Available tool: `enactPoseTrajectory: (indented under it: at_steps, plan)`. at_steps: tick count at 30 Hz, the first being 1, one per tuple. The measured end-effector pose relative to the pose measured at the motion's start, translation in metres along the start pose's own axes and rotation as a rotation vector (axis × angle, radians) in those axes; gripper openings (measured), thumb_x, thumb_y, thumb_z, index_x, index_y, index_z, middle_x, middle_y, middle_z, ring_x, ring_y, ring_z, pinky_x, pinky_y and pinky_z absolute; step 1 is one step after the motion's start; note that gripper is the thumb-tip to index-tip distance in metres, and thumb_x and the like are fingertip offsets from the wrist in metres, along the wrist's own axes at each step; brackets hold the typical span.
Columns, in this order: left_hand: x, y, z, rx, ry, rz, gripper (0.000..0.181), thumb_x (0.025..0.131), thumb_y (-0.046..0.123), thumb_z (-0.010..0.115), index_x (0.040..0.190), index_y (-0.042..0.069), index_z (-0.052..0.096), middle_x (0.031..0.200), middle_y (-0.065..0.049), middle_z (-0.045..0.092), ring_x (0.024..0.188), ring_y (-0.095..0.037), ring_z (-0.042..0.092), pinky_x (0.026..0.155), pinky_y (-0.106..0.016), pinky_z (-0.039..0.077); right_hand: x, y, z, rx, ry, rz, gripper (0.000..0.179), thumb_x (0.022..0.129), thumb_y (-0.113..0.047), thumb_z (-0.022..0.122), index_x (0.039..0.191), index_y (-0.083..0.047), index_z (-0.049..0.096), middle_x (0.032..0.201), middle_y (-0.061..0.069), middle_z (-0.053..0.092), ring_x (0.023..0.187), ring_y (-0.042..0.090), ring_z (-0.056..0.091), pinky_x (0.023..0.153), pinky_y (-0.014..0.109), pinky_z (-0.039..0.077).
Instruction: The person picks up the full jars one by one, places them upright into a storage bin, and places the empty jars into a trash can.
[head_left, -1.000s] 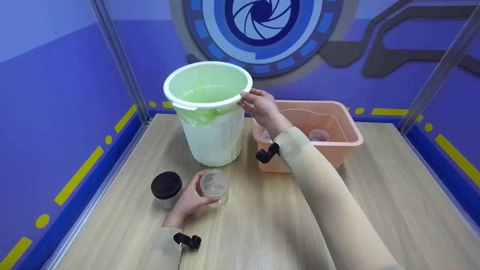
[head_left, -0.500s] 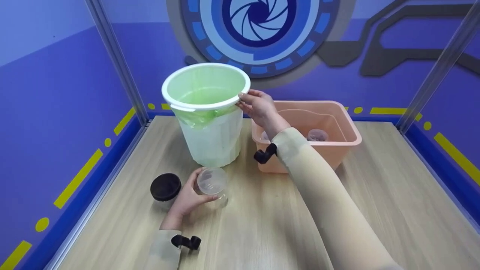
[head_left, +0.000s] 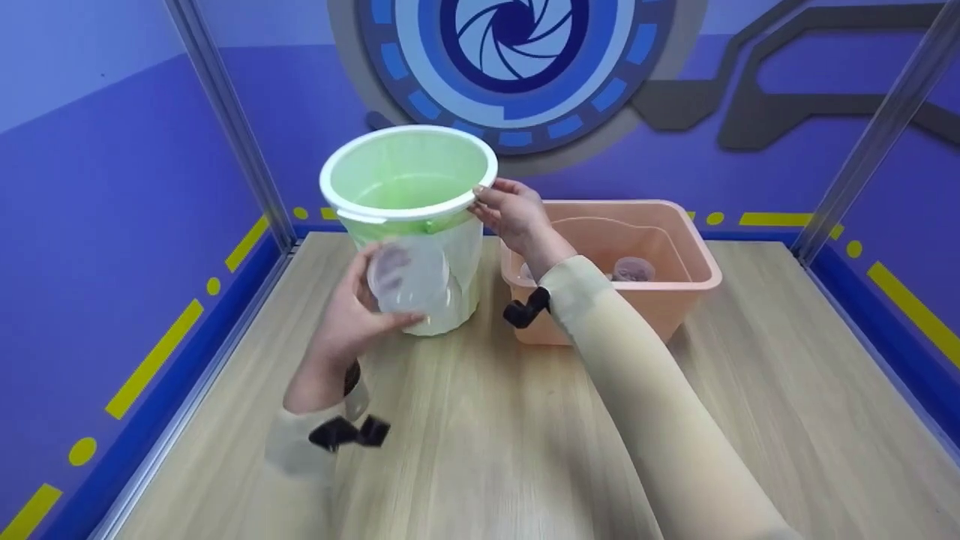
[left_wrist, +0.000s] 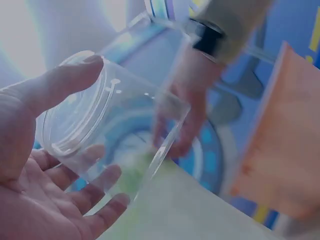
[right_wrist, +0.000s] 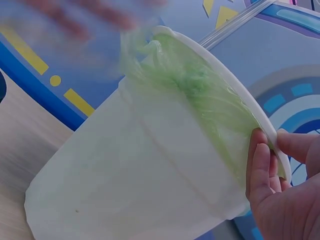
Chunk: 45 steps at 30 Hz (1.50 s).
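Observation:
My left hand (head_left: 341,322) grips a clear plastic jar (head_left: 412,274) in front of the white trash bin (head_left: 463,259). In the left wrist view the thumb (left_wrist: 75,80) lies over the ringed end of the jar (left_wrist: 135,100), the fingers below. My right hand (head_left: 517,214) pinches the bin's rim (right_wrist: 235,82) on the right, thumb outside in the right wrist view. A green bag (head_left: 409,187) lines the bin and folds over its edge. Behind my left wrist a second jar (head_left: 358,397) is mostly hidden.
Right of the bin stands a pink plastic tub (head_left: 682,307) with clear round containers (head_left: 634,270) inside; my right forearm crosses its front. Blue printed walls (head_left: 112,225) enclose the wooden table (head_left: 510,450) at the back and sides.
My left hand has lifted the clear jar from the table up and forward, in front of the bin. The right hand keeps its hold on the rim. The black-lidded jar is now mostly covered.

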<state>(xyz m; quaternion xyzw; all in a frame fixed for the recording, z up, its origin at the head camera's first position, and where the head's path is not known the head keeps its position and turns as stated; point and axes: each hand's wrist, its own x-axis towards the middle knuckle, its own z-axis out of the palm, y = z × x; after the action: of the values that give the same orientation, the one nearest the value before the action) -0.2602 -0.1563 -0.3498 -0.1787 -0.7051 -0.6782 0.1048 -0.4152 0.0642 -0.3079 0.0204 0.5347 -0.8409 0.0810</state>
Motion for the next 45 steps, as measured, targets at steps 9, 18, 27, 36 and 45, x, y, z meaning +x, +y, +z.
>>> enactPoseTrajectory:
  at_steps: [9,18,27,36,45]
  plan:
    - [0.078,0.047,-0.003,-0.069,0.268,0.183,0.091,0.072,-0.004,0.089,0.149,0.01,0.042,0.148,-0.007,0.053,0.137,-0.022,0.05,0.121,-0.038,0.041,0.0,-0.002,0.001,-0.002,-0.001,0.006,0.044,0.098,-0.001,0.066,0.139,-0.001,0.052,0.116,0.012,0.062,0.088,0.017,0.069,0.077,0.019,0.063]
    - [0.119,0.03,0.002,0.033,0.353,0.169,0.095,0.077,0.007,0.09,0.154,0.011,0.035,0.154,-0.009,0.045,0.142,-0.022,0.046,0.122,-0.04,0.041,-0.002,-0.002,-0.001,-0.009,-0.017,-0.007,0.044,0.098,-0.003,0.066,0.14,-0.001,0.051,0.115,0.011,0.062,0.087,0.017,0.07,0.078,0.019,0.063]
    - [0.12,0.023,0.0,0.196,0.343,0.064,0.1,0.077,0.019,0.092,0.157,0.013,0.031,0.158,-0.007,0.042,0.146,-0.023,0.042,0.125,-0.04,0.037,-0.001,-0.002,0.0,0.007,-0.009,-0.014,0.042,0.098,0.0,0.065,0.138,0.001,0.052,0.106,0.011,0.063,0.079,0.015,0.069,0.072,0.018,0.062]
    - [0.12,0.023,0.001,0.219,0.358,-0.006,0.106,0.079,0.021,0.09,0.162,0.018,0.024,0.166,-0.007,0.032,0.149,-0.026,0.038,0.125,-0.04,0.038,0.0,-0.001,-0.002,0.005,-0.016,-0.004,0.043,0.098,-0.001,0.065,0.14,0.0,0.052,0.109,0.011,0.063,0.079,0.014,0.07,0.073,0.017,0.062]
    - [0.12,0.021,0.0,0.212,0.368,-0.023,0.105,0.082,0.023,0.088,0.163,0.02,0.021,0.164,-0.007,0.036,0.151,-0.025,0.037,0.129,-0.037,0.031,0.0,0.001,-0.003,-0.005,-0.012,-0.006,0.044,0.098,-0.002,0.066,0.139,0.0,0.052,0.108,0.011,0.064,0.08,0.014,0.07,0.074,0.018,0.062]
